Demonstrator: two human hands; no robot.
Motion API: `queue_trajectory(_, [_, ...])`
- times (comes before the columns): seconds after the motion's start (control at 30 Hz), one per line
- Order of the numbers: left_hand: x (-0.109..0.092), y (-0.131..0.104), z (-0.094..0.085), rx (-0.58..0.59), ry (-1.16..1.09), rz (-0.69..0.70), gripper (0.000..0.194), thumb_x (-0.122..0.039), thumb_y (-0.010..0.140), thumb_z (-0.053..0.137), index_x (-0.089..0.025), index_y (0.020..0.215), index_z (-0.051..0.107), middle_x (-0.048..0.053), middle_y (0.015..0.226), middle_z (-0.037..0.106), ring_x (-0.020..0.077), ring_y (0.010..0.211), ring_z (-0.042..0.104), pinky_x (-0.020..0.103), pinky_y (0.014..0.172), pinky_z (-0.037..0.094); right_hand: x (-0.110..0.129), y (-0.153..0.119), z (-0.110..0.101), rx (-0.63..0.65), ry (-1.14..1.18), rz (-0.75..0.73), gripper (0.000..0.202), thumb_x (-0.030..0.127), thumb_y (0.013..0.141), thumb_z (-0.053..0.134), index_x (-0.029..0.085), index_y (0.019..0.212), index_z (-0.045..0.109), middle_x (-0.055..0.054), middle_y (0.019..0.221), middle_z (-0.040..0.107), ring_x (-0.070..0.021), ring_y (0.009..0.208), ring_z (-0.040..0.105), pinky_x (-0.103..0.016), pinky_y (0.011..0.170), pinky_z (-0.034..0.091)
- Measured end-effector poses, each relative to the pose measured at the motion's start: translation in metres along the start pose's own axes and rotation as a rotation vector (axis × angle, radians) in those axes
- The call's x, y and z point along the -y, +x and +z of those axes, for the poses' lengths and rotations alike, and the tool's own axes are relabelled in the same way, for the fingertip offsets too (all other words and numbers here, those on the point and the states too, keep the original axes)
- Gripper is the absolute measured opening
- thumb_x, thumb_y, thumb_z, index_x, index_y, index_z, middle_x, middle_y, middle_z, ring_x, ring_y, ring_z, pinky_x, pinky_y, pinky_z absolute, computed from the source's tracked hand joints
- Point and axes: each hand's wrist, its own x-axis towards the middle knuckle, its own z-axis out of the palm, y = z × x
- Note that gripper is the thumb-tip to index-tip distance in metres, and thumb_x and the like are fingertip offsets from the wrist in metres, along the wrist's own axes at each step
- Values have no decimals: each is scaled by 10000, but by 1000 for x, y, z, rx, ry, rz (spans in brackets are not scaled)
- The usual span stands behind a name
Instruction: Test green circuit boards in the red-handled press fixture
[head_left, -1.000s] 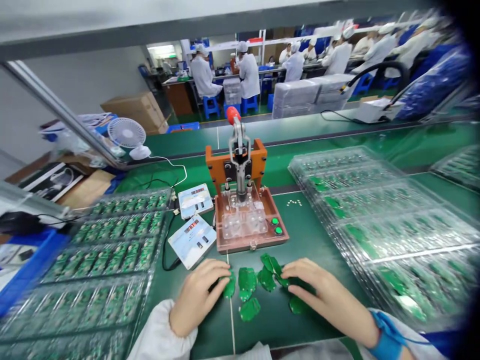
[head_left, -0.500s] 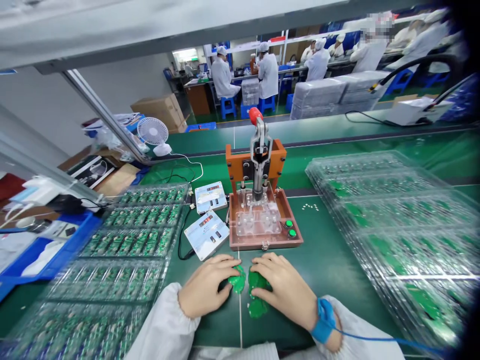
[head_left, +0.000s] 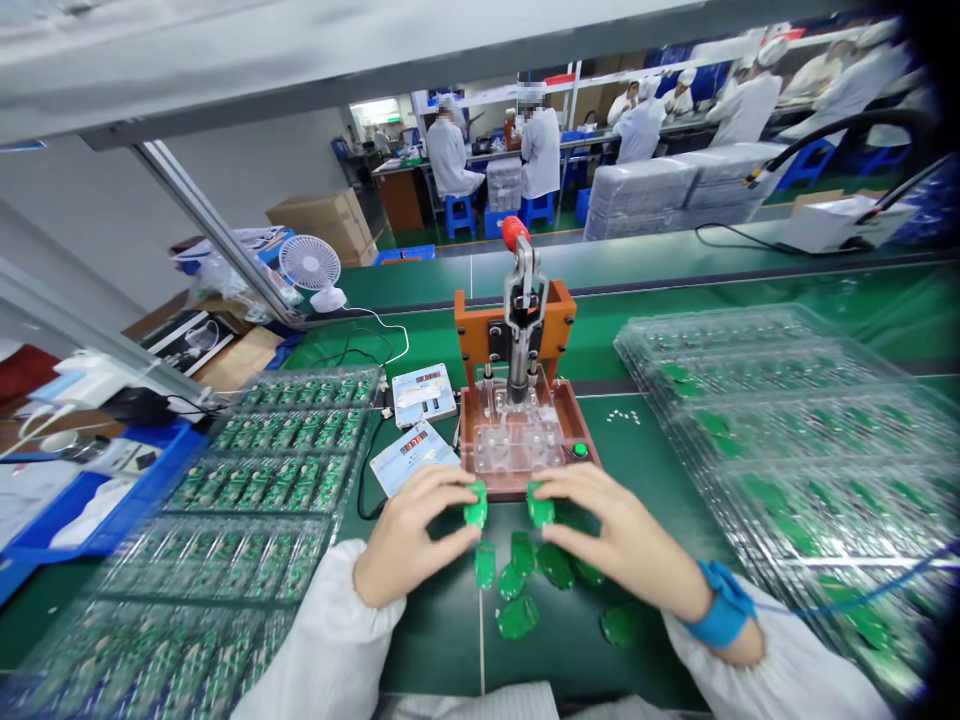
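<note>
Both hands are up off the green worktop [head_left: 660, 480] rn, right in front of the press jig [head_left: 517, 400]. Left hand [head_left: 409, 535] has its fingers pinched on one small green board [head_left: 475, 503], thumb underneath and the others curled over the top, so closed on it w/ just the board's thickness between. Right hand [head_left: 622, 535] is doing the same w/ a second green board [head_left: 540, 505], held at its edge. The two boards are near each other but apart, both just at the front lip of the jig's base.

Below the hands there's a loose bunch of more green boards [head_left: 525, 585] lying flat on the worktop, approx 6 or so, some touching, one [head_left: 621, 625] a bit off to the right near the right sleeve. Right wrist has a blue wrist strap [head_left: 721, 605] w/ a blue cord running off to the right.

The jig has an orange back plate, a lever w/ a red knob [head_left: 514, 232] standing up, a clear block in the middle and a green button [head_left: 579, 450] on its right side. Two small white meter boxes [head_left: 421, 395] sit left of it, cables attached. Clear trays of boards are stacked on both sides: left trays [head_left: 247, 500] and right trays [head_left: 787, 430]. A small white fan [head_left: 309, 264] sits further back left. Other ppl in white coats are at benches way in the bg.
</note>
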Motion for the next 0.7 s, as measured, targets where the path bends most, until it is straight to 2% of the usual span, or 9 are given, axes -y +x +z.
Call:
queue_trajectory(0.13, [17,43,12,-113,52,60,175,-194,895,744,-177,1061,692,101,1189,702,258,1167,612,462,1041,496,-28,35,-16,-132,-85,-75,211,328,939,697,249,1135,698,-77,1250,710,-267,1218,620,-470,1061,519])
queue_trajectory(0.27, [29,67,25,-97,85,91,192,-194,876,754,-175,1055,687,91,1177,710,272,1155,613,472,1029,505,-43,57,-15,-144,-108,-135,228,307,912,721,231,1126,703,-87,1244,722,-274,1214,632,-490,1078,515])
queue_trajectory(0.53, [30,64,26,-36,71,42,132,-206,875,737,-203,987,668,67,1182,700,279,1149,611,468,1001,503,-51,54,-8,-138,-133,-166,270,297,891,746,250,1153,701,-69,1272,728,-326,1291,590,-553,1094,502])
queue_trajectory(0.7, [31,62,30,-46,86,50,129,-214,906,692,-199,1026,648,82,1221,678,291,1208,580,491,1046,483,-52,51,-6,-142,-135,-180,262,327,908,732,260,1160,713,-66,1374,678,-366,1390,498,-637,1142,420])
